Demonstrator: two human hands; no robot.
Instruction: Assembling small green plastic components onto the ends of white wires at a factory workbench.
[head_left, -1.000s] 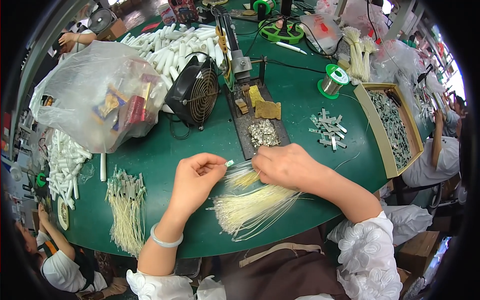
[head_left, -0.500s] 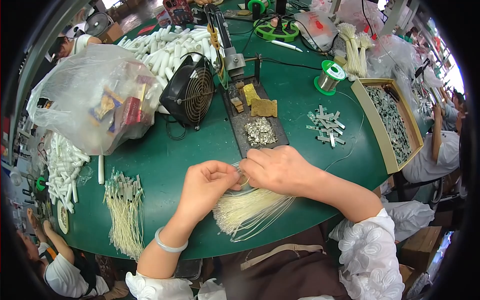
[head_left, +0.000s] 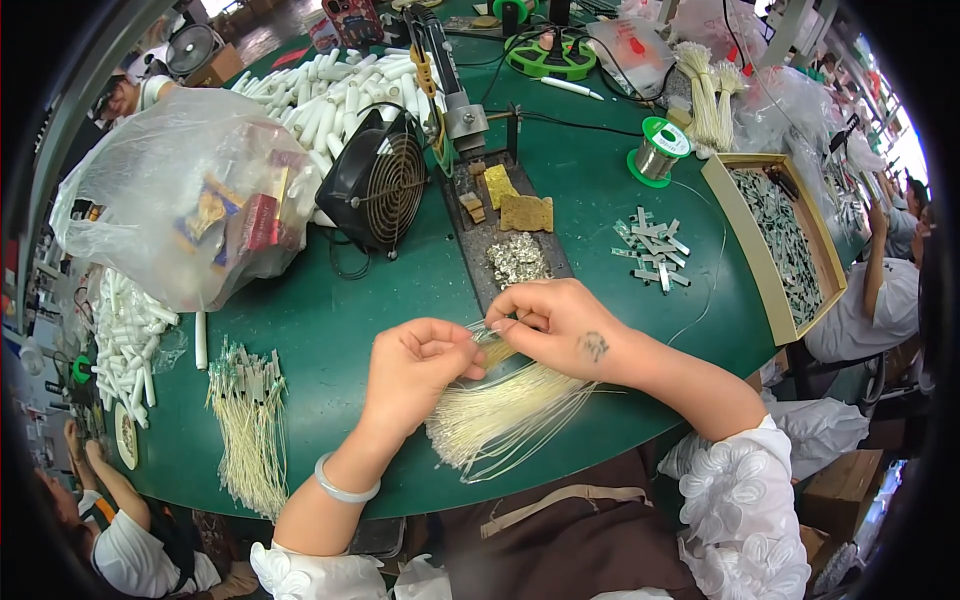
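Over the near middle of the green table, my left hand (head_left: 420,365) is closed in a pinch, thumb against forefinger. My right hand (head_left: 565,325) pinches too, its fingertips just right of the left ones. Between them shows a thin wire (head_left: 484,335), partly hidden by the fingers. Below both hands lies a bundle of pale yellow wires (head_left: 505,415), fanned toward the table's near edge. Beyond my fingers stands a dark soldering stand base (head_left: 470,235) bearing a heap of silvery solder bits (head_left: 518,260) and a tan sponge (head_left: 527,213).
A second wire bundle (head_left: 250,440) with small boards lies left. A black fan (head_left: 380,185), a filled plastic bag (head_left: 190,200) and white tubes (head_left: 340,100) stand beyond. Rightward are small metallic strips (head_left: 652,248), a solder spool (head_left: 660,152) and a box of strips (head_left: 735,250).
My right hand has turned so its back, with a dark mark, faces up, and its fingertips have shifted slightly. My left hand stays almost in place.
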